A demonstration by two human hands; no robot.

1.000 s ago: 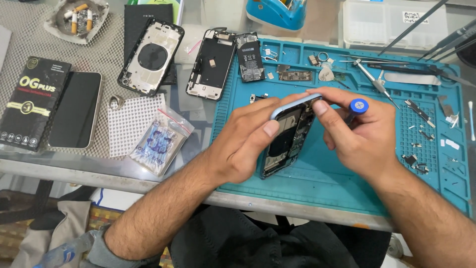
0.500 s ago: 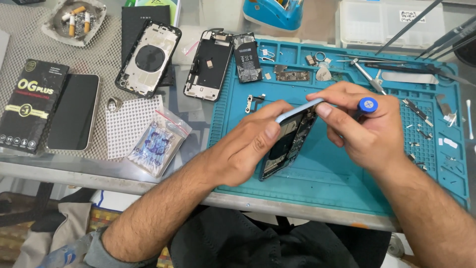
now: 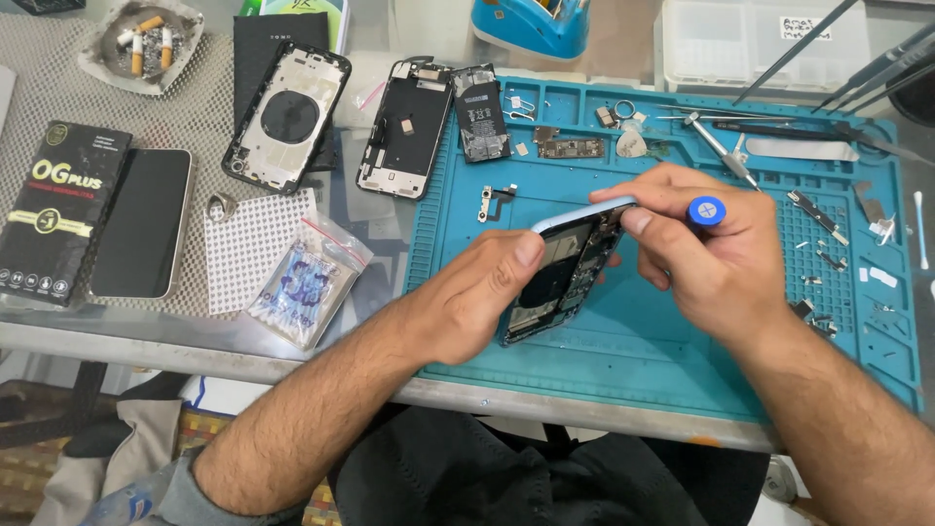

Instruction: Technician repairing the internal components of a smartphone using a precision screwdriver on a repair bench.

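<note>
My left hand (image 3: 477, 297) grips an opened light-blue phone body (image 3: 560, 273), tilting it up on its long edge over the teal repair mat (image 3: 623, 351). The phone's dark insides face right. My right hand (image 3: 701, 258) is closed around a small screwdriver with a round blue cap (image 3: 705, 210). Its thumb and forefinger pinch at the phone's upper edge, and the screwdriver's tip is hidden behind the fingers.
Two stripped phone housings (image 3: 287, 117) (image 3: 404, 127), a battery (image 3: 482, 112), tweezers (image 3: 716, 146) and several small parts lie on or beside the mat. A whole phone (image 3: 141, 224), a black box (image 3: 49, 209), a clear bag (image 3: 307, 282) and an ashtray (image 3: 141, 44) sit at left.
Both hands and the phone have stayed nearly where they were. The right hand has shifted slightly at the phone's upper edge, and the head view has moved a little.
</note>
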